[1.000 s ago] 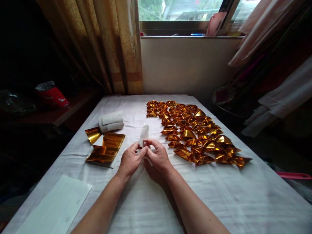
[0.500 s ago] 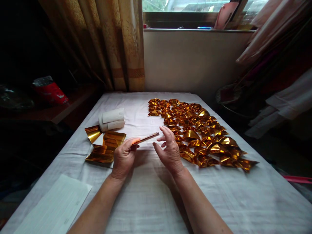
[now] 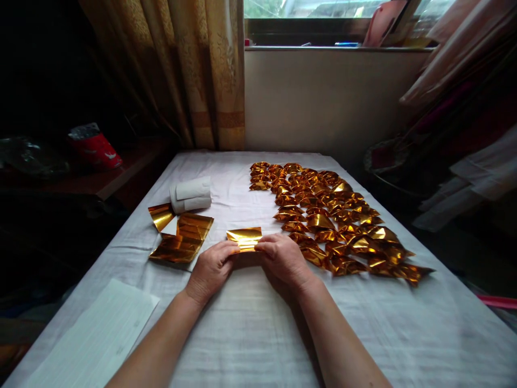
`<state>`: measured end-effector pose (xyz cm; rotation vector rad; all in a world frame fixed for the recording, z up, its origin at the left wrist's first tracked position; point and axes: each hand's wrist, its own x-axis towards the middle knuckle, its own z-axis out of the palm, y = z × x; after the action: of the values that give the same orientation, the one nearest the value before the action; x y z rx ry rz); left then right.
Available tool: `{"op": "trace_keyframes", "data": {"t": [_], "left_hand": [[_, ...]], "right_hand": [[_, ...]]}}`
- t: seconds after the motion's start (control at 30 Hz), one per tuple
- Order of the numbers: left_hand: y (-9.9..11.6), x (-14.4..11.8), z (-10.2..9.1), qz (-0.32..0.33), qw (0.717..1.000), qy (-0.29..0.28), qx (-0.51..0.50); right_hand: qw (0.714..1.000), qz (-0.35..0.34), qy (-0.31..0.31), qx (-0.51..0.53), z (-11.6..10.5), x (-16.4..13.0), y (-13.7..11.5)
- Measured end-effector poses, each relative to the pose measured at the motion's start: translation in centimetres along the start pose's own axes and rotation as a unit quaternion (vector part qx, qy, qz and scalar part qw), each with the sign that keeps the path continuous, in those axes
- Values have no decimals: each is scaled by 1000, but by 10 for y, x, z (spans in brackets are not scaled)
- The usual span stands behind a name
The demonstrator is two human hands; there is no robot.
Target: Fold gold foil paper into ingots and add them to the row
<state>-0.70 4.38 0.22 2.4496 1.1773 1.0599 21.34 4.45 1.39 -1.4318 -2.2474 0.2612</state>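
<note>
A small sheet of gold foil paper (image 3: 244,235) is held up between both hands, its shiny face towards me and its near edge creased. My left hand (image 3: 214,268) pinches its left end; my right hand (image 3: 284,261) pinches its right end. Fingertips behind the foil are hidden. To the left lies a stack of flat gold foil sheets (image 3: 183,237), with one sheet curled at its far corner. Right of my right hand, many folded gold foil pieces (image 3: 321,222) lie in rows on the white cloth.
A roll of white paper (image 3: 193,194) lies behind the foil stack. A pale sheet of paper (image 3: 99,334) rests at the near left of the cloth-covered table (image 3: 242,345). A red container (image 3: 97,148) stands on a side shelf. Clothes (image 3: 476,167) hang at the right.
My right hand has closed on the foil's right end. The foil, earlier seen edge-on in my left hand, now shows its gold face. The view has shifted slightly.
</note>
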Motion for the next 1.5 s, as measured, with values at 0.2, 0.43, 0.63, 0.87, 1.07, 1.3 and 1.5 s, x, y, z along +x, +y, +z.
{"op": "trace_keyframes", "data": {"t": [0.2,0.43,0.63,0.87,1.07,1.3,1.5], "left_hand": [[6,-10,0,-40,996,-16,73],[5,-9,4,-80,993,22,89],[7,-6,5,-112,987,0,119],[11,-9,7,-74,983,7,170],[26,-6,7,34,984,-57,167],[29,-7,9,20,983,-76,165],[25,-8,4,28,982,-86,164]], "right_hand": [[997,-20,-47,55,-5,-2,10],[996,41,-19,73,0,1,9],[995,102,-14,6,3,5,-2],[992,123,0,-25,8,5,-5],[992,120,9,-33,9,4,-6],[990,126,-18,-53,5,5,-14],[990,142,-18,-1,7,5,-6]]}}
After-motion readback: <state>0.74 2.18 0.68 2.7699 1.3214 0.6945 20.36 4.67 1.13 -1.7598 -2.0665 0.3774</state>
